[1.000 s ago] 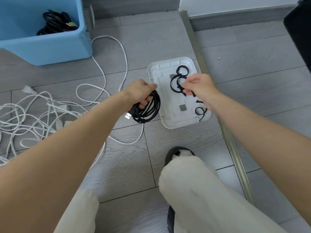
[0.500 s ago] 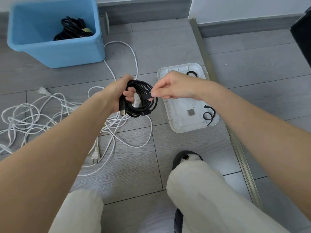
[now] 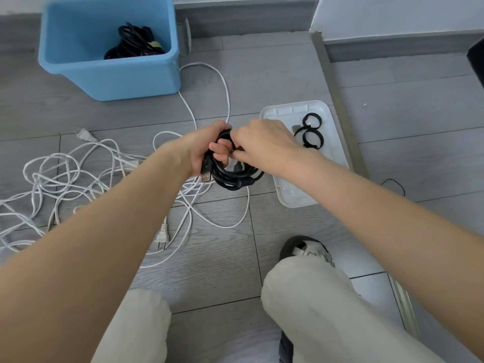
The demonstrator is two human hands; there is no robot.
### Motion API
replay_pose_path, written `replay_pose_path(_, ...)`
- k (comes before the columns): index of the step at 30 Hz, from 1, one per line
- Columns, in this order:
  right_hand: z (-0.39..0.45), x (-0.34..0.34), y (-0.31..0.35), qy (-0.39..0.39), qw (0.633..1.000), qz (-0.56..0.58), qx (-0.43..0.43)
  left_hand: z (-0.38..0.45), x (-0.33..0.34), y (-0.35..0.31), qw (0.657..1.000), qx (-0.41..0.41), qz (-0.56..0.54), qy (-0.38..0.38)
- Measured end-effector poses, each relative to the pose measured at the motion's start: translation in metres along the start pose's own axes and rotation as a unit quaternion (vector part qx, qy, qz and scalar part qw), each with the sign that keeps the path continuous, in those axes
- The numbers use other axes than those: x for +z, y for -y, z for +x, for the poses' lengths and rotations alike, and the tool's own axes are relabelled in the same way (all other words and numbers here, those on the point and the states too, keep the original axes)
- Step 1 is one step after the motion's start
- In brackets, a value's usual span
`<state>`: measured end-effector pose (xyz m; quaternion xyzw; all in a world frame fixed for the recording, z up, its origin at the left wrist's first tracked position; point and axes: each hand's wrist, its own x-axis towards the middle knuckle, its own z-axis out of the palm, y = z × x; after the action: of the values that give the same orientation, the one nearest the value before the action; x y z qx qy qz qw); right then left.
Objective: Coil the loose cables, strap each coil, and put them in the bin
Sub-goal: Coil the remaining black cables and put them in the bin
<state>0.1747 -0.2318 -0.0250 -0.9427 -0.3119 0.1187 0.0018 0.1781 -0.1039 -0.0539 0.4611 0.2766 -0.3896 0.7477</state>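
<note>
At the centre of the view, above the grey plank floor (image 3: 262,74), both hands meet on a black cable coil (image 3: 230,176). The left hand (image 3: 207,150) has its fingers curled through and around the coil's left side, gripping it, with a USB plug (image 3: 206,176) sticking out below the palm. The right hand (image 3: 262,145) comes in from 3 o'clock with its fingertips pinched at the top of the coil; a bit of black shows between them, but whether it is a strap or the cable itself cannot be told. Just beyond the right hand, at 2 o'clock, a white tray (image 3: 337,142) lies on the floor with two black looped straps (image 3: 311,132) in it. At 11 o'clock stands a light blue bin (image 3: 110,74) holding a bundle of black cables (image 3: 133,43) in its far right corner. From 9 o'clock round to 6 o'clock a tangle of loose white cables (image 3: 65,176) sprawls over the floor, one strand running up beside the bin, with a white two-pin plug (image 3: 85,134) at 10 o'clock and another plug (image 3: 161,235) near 7 o'clock. The person's knees in pale trousers (image 3: 314,310) fill the bottom, a sandal (image 3: 306,251) showing beyond the right knee.
</note>
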Motion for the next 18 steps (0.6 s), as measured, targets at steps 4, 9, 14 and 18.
replay_pose_path(4, 0.0, 0.006, -0.002, -0.052, 0.998, -0.017, 0.02, -0.002, 0.001, 0.001, 0.999, -0.008, 0.032, 0.005)
replay_pose_path(9, 0.007, 0.013, -0.009, -0.046, 0.99, 0.129, 0.045, -0.007, -0.005, -0.003, 0.997, -0.029, 0.071, 0.014)
replay_pose_path(14, 0.014, 0.021, -0.006, 0.041, 0.886, 0.446, 0.116, -0.014, -0.016, -0.002, 0.991, -0.057, 0.096, 0.068)
replay_pose_path(18, 0.009, 0.028, -0.002, 0.07, 0.842, 0.522, 0.115, -0.016, -0.024, 0.003, 0.983, -0.083, 0.126, 0.105)
